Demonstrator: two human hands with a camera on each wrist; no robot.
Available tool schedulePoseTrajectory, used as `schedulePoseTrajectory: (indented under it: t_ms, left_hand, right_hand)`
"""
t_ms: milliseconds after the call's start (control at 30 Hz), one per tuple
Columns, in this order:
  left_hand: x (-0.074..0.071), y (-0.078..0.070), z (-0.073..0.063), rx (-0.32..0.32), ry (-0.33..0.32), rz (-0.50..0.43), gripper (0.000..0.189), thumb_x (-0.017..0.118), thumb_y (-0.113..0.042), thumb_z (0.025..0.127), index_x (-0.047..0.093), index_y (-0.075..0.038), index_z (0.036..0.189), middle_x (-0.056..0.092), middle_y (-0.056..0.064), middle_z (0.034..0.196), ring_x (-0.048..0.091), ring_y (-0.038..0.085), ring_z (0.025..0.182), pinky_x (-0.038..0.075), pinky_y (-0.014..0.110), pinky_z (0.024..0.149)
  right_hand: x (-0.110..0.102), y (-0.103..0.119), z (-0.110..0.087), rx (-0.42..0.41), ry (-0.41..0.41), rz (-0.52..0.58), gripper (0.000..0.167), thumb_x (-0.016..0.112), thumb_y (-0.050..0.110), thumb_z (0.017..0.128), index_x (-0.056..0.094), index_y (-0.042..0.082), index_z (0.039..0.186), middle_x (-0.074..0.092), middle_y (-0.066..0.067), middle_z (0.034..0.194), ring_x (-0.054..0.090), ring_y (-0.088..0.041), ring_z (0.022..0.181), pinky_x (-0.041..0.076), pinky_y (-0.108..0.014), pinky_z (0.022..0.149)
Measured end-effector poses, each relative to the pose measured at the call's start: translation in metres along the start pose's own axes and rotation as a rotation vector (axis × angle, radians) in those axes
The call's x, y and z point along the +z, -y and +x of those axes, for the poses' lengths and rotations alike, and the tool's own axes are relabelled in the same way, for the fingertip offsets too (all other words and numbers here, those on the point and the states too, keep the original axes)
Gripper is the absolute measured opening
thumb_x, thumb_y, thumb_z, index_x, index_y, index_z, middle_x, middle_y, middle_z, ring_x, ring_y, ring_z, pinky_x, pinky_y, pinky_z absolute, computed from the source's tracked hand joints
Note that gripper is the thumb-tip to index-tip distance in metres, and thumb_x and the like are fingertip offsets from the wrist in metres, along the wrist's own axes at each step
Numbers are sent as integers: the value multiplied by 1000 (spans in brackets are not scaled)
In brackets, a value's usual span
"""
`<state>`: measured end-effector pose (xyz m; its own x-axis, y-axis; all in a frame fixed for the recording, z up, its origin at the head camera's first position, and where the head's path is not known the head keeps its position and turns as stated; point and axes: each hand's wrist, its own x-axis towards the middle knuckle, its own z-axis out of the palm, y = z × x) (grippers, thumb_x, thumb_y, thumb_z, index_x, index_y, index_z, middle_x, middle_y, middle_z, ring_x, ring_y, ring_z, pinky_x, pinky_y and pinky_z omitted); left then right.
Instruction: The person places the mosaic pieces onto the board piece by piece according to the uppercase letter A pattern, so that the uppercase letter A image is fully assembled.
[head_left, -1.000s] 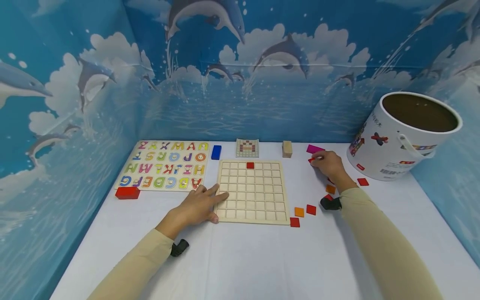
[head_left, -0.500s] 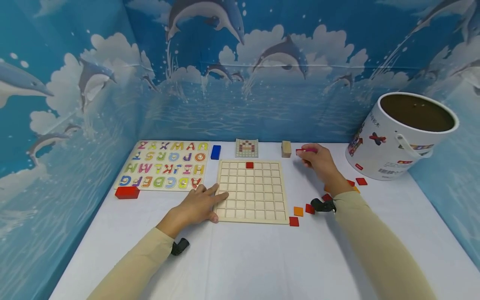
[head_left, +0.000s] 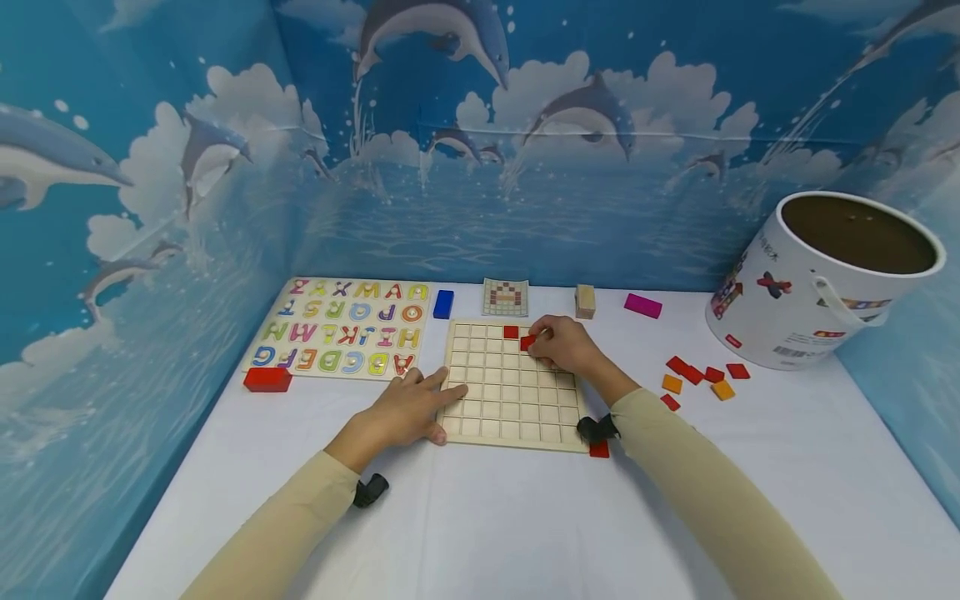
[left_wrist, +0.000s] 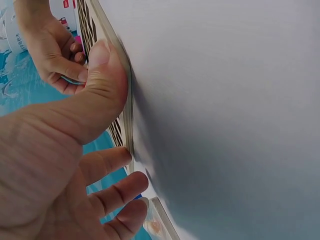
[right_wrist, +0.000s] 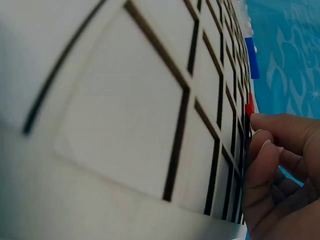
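Observation:
A wooden grid board [head_left: 495,408] lies in the middle of the white table. My left hand [head_left: 405,410] rests on its left edge with fingers spread; in the left wrist view the thumb [left_wrist: 102,90] lies along the board's rim. A red square tile [head_left: 511,332] sits in a top-row cell. Just right of it, my right hand [head_left: 570,346] pinches a second red square tile [head_left: 527,342] between thumb and fingertips, over the upper part of the board. That hand partly hides the tile and the cells under it.
Several red and orange tiles [head_left: 672,383] lie to the right, near a white bucket [head_left: 795,308]. Behind the board are a blue block [head_left: 443,304], a pattern card [head_left: 506,297], a wooden block [head_left: 585,302] and a magenta block [head_left: 643,306]. An alphabet puzzle [head_left: 300,367] and red block [head_left: 267,380] are left.
My right hand has carried a red tile leftward from near the magenta block to the board's top row. The magenta block is now uncovered. My left hand has stayed on the board's edge.

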<state>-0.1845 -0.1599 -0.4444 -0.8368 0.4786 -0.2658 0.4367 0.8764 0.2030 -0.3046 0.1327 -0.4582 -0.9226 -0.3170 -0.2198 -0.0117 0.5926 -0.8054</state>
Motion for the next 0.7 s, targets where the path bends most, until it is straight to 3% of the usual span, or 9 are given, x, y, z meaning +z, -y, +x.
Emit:
schedulePoseTrajectory:
  t_ms: [233, 400, 567, 700]
  left_hand:
    - [-2, -2, 2, 6, -2, 3, 83, 77, -44, 82, 42, -32, 157, 27, 12, 167, 43, 29, 116, 38, 48, 95]
    - [-4, -2, 3, -7, 1, 10, 84, 78, -44, 82, 42, -32, 157, 27, 11, 167, 43, 28, 116, 38, 48, 96]
    - [-5, -2, 5, -5, 0, 21, 85, 77, -45, 82, 41, -32, 157, 27, 12, 167, 43, 27, 114, 38, 46, 96]
    - [-5, -3, 7, 2, 0, 30, 84, 76, -46, 82, 41, -32, 157, 27, 12, 167, 43, 27, 116, 38, 46, 97]
  right_hand:
    - [-2, 2, -3, -33, -22, -128, 20, 71, 12, 95, 67, 4, 113, 64, -10, 82, 58, -20, 60, 48, -33, 61]
    - [-7, 4, -6, -61, -28, -209, 31, 69, 15, 96, 69, 7, 127, 69, -11, 99, 60, -22, 79, 48, -35, 71]
    - [-30, -5, -19, -25, -62, -70, 45, 66, 20, 99, 60, 11, 143, 62, -14, 118, 55, -27, 97, 49, -37, 77]
    - [-71, -26, -53, 57, -158, 68, 50, 65, 26, 101, 53, 13, 148, 55, -17, 122, 55, -34, 94, 50, -37, 73]
